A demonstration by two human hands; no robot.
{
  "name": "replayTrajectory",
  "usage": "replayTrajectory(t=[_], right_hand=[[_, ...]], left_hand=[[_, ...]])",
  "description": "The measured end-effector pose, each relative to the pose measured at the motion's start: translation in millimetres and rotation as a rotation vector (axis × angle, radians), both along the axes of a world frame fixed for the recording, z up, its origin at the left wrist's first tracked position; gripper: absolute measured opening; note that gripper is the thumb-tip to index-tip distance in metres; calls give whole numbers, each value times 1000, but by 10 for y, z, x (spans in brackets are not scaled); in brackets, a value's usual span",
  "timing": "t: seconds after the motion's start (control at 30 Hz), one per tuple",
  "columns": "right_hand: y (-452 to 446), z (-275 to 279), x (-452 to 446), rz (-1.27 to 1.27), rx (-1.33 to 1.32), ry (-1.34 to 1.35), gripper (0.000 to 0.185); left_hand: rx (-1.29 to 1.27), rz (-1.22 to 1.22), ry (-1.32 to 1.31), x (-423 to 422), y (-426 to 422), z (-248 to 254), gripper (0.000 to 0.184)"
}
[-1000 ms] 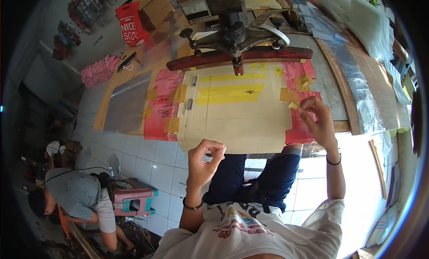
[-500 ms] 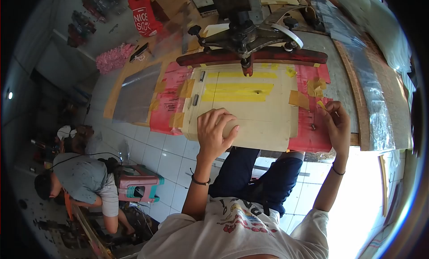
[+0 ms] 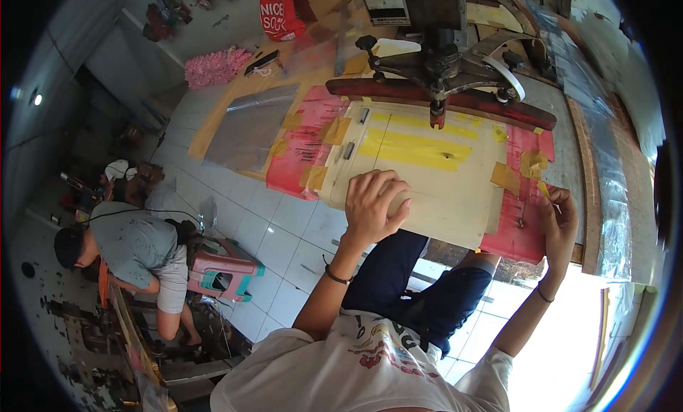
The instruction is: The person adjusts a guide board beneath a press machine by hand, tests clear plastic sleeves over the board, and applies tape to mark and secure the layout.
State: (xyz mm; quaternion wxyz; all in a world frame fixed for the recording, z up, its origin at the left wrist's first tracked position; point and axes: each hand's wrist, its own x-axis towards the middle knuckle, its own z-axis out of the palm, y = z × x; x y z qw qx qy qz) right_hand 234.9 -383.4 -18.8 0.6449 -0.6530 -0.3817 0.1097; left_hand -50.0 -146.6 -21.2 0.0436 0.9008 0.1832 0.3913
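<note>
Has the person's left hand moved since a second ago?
Yes, the left hand has moved forward, nearer the red bar, from the front edge of the pale board to over its surface.

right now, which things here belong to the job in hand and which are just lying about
In use, seemingly:
flat cream sheet under the left hand
small yellow tape piece at the right hand
long yellow tape strips
red sheeting

Just lying about, seemingly:
red bag with white lettering
pink shredded-looking heap
grey translucent sheet
</note>
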Motion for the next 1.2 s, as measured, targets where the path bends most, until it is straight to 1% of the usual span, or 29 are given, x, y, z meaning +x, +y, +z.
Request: replayTrajectory(t=[0.17, 0.37, 0.47, 0.53, 0.57, 0.67, 0.77, 0.83, 0.9, 1.0, 1.2], right_hand=[[28, 49, -11, 0, -1, 99, 12], [24, -13, 79, -25, -25, 9, 9], [39, -43, 67, -61, 1, 43, 6], [1, -26, 70, -35, -41, 111, 6], [-3, -108, 162, -45, -64, -63, 7], [-4, -126, 164, -49, -61, -13, 9], [36, -90, 101, -53, -25, -22, 12], [-12, -153, 166, -35, -32, -37, 12], [-59, -275, 285, -3, 27, -40, 12], [-64, -311, 306, -16, 1, -52, 12], [-39, -295, 279, -39, -43, -84, 12]], left_hand=[[29, 11, -17, 2, 23, -48, 20], [52, 9, -60, 5, 65, -104, 19], [64, 28, -58, -10, 68, -89, 20], [58, 32, -77, -24, 70, -89, 20], [51, 33, -81, -29, 71, -94, 21], [51, 27, -82, -40, 83, -119, 21], [63, 26, -96, -38, 97, -147, 22], [63, 24, -115, -37, 104, -165, 21], [66, 21, -125, -36, 106, -171, 21], [49, 2, -109, -59, 104, -168, 24], [53, 7, -128, -66, 110, -180, 24]])
